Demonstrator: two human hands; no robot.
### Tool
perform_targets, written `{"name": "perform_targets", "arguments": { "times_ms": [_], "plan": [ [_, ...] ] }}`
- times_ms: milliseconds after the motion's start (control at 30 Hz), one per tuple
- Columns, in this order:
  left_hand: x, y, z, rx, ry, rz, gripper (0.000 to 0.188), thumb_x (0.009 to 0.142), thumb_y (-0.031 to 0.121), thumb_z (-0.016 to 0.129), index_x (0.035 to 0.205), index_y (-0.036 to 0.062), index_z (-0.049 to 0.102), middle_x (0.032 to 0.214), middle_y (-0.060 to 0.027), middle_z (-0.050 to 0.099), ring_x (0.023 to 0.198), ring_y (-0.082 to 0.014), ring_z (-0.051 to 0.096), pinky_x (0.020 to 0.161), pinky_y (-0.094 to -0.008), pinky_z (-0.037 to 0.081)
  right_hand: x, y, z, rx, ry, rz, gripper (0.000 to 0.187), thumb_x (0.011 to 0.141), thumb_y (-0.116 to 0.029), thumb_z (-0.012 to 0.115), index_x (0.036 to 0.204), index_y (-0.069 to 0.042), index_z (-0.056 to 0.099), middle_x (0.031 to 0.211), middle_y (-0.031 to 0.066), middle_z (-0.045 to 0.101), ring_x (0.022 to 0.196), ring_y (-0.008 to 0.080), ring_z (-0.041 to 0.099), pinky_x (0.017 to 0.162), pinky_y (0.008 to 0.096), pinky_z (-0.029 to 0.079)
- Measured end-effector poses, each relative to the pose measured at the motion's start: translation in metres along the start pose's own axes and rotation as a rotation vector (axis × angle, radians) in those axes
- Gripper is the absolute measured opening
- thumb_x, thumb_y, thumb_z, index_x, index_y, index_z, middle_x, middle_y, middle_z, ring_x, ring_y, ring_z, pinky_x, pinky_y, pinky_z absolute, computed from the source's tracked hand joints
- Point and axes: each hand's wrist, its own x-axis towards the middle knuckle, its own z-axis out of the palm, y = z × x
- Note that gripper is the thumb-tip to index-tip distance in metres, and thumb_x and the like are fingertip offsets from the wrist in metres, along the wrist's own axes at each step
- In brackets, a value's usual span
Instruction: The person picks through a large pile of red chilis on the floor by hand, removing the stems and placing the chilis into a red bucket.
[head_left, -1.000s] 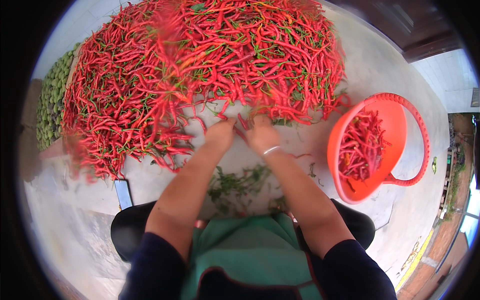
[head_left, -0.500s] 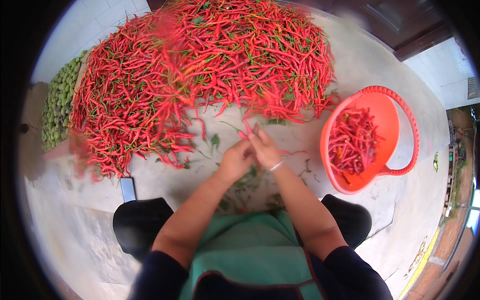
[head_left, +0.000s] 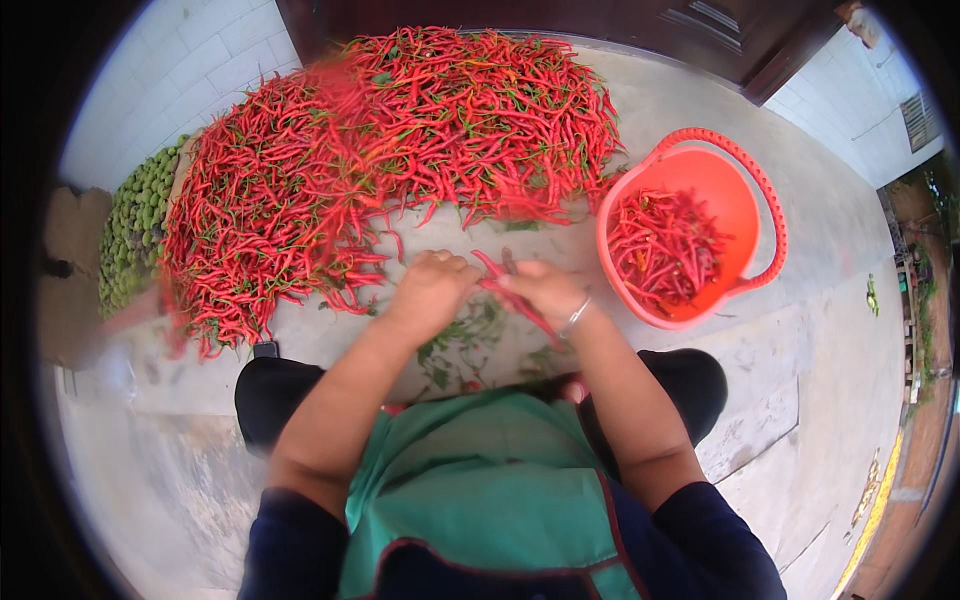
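In front of my lap, my right hand [head_left: 548, 292] is closed round a few long red chili peppers [head_left: 520, 300], which stick out on both sides of its fingers. My left hand [head_left: 432, 290] is just to the left with its fingers curled in; whatever it grips is hidden. A small gap lies between the two hands. Beyond them spreads a big heap of red chili peppers [head_left: 480, 120], many with green stems. To the right, a red-orange plastic basket [head_left: 738, 180] with a raised handle holds more chili peppers [head_left: 665, 245].
Green stems and leaves [head_left: 462, 340] litter the floor below my hands. A pile of round green produce [head_left: 140, 220] lies at the far left. A dark phone [head_left: 265, 350] shows partly beside my left knee. A dark brown door [head_left: 640, 30] stands behind the heap.
My hands have come apart; before, they touched over the peppers. The whole view has shifted, so the heap and basket sit differently in it, and more of the door shows.
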Motion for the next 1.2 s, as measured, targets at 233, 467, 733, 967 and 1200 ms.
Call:
{"name": "perform_targets", "arguments": {
  "times_ms": [233, 467, 733, 967, 1200],
  "plan": [
    [-0.008, 0.02, 0.011, -0.511, 0.25, -0.28, 0.013, 0.081, 0.017, 0.06, 0.081, 0.0039, 0.058, 0.068, -0.0064, 0.057, 0.065, -0.0184, 0.056, 0.059, -0.0327, 0.044, -0.022, -0.001, 0.0, 0.194, -0.146, -0.072, 0.02, 0.091, -0.016, 0.05, 0.106, -0.003, 0.055, 0.092, 0.0058, 0.061, 0.082, 0.0165, 0.06, 0.074, 0.0282, 0.049],
    [-0.018, 0.028, 0.034, -1.187, 0.095, -0.537, 0.014, 0.089, 0.015, 0.054, 0.092, 0.0017, 0.059, 0.076, 0.0012, 0.057, 0.072, -0.0059, 0.051, 0.065, -0.0223, 0.043, -0.016, 0.019, 0.026, 0.633, -0.009, -0.321, 0.022, 0.091, -0.014, 0.051, 0.11, -0.004, 0.053, 0.106, 0.009, 0.059, 0.102, 0.0209, 0.054, 0.089, 0.0355, 0.044],
    [-0.027, 0.019, 0.044, -1.329, 0.104, -0.695, 0.009, 0.088, 0.011, 0.055, 0.091, 0.0034, 0.057, 0.073, 0.0036, 0.054, 0.067, -0.0046, 0.048, 0.064, -0.0215, 0.042, -0.015, 0.034, 0.038, 0.634, 0.098, -0.272, 0.026, 0.09, -0.014, 0.052, 0.115, -0.006, 0.052, 0.109, 0.0067, 0.058, 0.102, 0.0182, 0.053, 0.087, 0.0349, 0.043],
    [-0.01, 0.047, 0.023, -0.752, 0.222, -0.655, 0.013, 0.084, 0.018, 0.06, 0.084, 0.0054, 0.056, 0.058, 0.0022, 0.046, 0.052, -0.0071, 0.039, 0.05, -0.0241, 0.035, -0.01, 0.041, 0.025, 0.664, 0.182, -0.156, 0.023, 0.089, -0.014, 0.054, 0.112, -0.01, 0.052, 0.107, 0.004, 0.059, 0.095, 0.0145, 0.055, 0.078, 0.0284, 0.043],
    [-0.021, 0.046, 0.03, -0.643, 0.106, -0.612, 0.022, 0.081, 0.024, 0.064, 0.086, 0.0033, 0.059, 0.054, -0.0028, 0.048, 0.05, -0.0104, 0.041, 0.049, -0.028, 0.036, -0.012, 0.042, 0.035, 0.739, 0.159, -0.143, 0.027, 0.089, -0.016, 0.053, 0.115, -0.007, 0.05, 0.104, 0.004, 0.059, 0.092, 0.0148, 0.057, 0.072, 0.0277, 0.045]
  ]
}}
